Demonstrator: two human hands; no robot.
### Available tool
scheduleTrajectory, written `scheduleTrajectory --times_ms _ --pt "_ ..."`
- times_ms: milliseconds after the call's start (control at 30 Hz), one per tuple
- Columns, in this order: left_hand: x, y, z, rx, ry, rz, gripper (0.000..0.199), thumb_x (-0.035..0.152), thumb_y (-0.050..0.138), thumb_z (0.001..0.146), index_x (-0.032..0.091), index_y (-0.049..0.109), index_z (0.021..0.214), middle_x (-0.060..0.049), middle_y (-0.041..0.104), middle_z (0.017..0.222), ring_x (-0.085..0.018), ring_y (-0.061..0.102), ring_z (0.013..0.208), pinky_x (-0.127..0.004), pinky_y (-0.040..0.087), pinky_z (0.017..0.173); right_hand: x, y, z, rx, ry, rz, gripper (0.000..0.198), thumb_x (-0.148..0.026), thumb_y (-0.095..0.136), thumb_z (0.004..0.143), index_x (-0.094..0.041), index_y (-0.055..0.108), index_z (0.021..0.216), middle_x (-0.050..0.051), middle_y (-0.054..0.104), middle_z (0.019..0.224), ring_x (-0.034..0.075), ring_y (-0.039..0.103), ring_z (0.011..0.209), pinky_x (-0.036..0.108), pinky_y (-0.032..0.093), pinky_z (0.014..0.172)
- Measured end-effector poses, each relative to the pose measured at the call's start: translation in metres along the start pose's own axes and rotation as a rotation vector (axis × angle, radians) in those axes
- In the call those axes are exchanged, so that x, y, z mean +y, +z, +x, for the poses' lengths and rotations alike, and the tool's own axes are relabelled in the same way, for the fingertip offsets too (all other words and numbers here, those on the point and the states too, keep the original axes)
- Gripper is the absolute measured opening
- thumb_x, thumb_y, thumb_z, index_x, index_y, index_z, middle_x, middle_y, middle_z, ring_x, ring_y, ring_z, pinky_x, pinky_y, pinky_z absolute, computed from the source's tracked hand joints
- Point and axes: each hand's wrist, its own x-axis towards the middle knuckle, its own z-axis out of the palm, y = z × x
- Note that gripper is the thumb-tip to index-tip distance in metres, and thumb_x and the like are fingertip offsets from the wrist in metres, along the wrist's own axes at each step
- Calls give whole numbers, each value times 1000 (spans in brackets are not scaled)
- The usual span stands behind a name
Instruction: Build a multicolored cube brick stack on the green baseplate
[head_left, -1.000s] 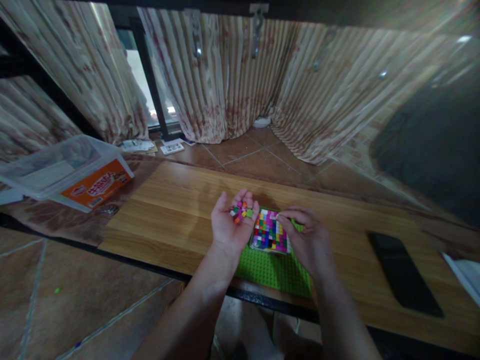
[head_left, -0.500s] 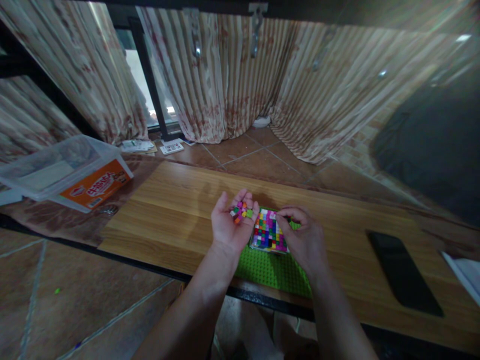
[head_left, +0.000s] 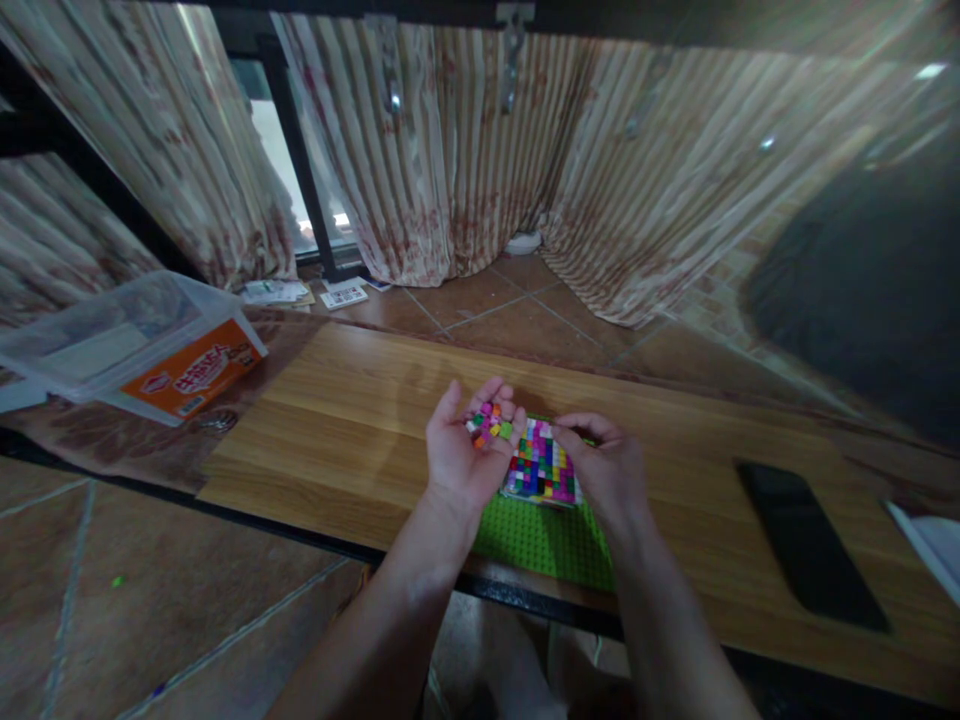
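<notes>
My left hand (head_left: 461,465) lies palm up, fingers slightly curled, cupping a small heap of loose toy bricks (head_left: 492,424) in pink, orange, green, yellow and white. Just right of it is a block of multicoloured bricks (head_left: 538,468), set in tight rows on a green studded baseplate (head_left: 544,540). Over the block's upper right edge, my right hand (head_left: 611,470) has thumb and forefinger pinched together. Whatever is between those fingertips is too small and hidden to make out. My right hand also covers part of the baseplate's right side.
A wooden board (head_left: 360,420) lies under the baseplate. To the right rest a black phone (head_left: 810,545) and some white paper (head_left: 926,550). At left stands a clear plastic tub (head_left: 172,330) with an orange label. One small green piece (head_left: 118,581) is on the floor.
My left hand has shifted slightly right, with the loose bricks still in its palm. My right hand stays pinched at the block's upper right, its fingers a little adjusted.
</notes>
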Motion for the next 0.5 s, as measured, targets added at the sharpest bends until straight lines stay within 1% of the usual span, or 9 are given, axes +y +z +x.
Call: scheduleTrajectory --times_ms 200,367,500 --pt "0 1 -1 -3 0 4 35 39 52 88 8 68 87 -10 67 78 -14 61 66 -30 51 75 -3 1 -1 20 19 5 20 -34 67 64 -17 72 71 4 70 67 16 59 58 30 45 58" --pt "1 0 0 14 8 4 33 38 52 88 9 68 88 -9 67 77 -14 61 65 -30 51 75 1 3 -1 26 32 77 18 -33 69 63 -17 72 70 3 71 67 17 61 59 29 46 57" --pt "1 1 0 20 16 4 32 37 53 87 9 68 89 -9 67 78 -14 61 65 -30 51 76 6 3 -1 31 36 68 19 -34 70 64 -17 73 72 4 72 69 17 61 59 29 47 56"
